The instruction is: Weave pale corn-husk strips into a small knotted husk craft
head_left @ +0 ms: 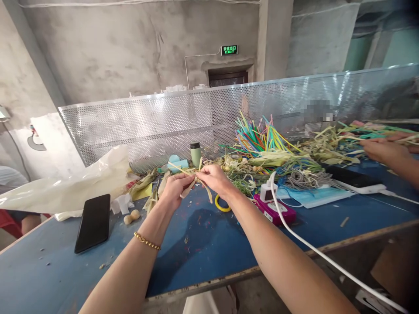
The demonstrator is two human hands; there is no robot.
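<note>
Above the blue table, my left hand [177,186] and my right hand [214,178] meet, with fingers pinched on pale dried husk strips [208,194]. Strip ends stick out upward and hang down between the two hands. My fingers hide the middle of the strips. A yellow ring [222,208], perhaps a scissors handle, lies on the table by my right wrist. Just beyond my hands stands a green cup with a dark lid [195,154], and beside it lies a light blue cylinder [177,164]. More dried husks [144,183] lie left of my left hand.
A black phone [93,223] lies at left near plastic sheeting [98,183]. At right are a magenta power strip [274,210] with a white cable, a blue mask [314,197], another phone [353,178] and colourful stems [262,135]. Another person's hands [388,147] work at far right. A perforated metal screen [163,126] stands behind.
</note>
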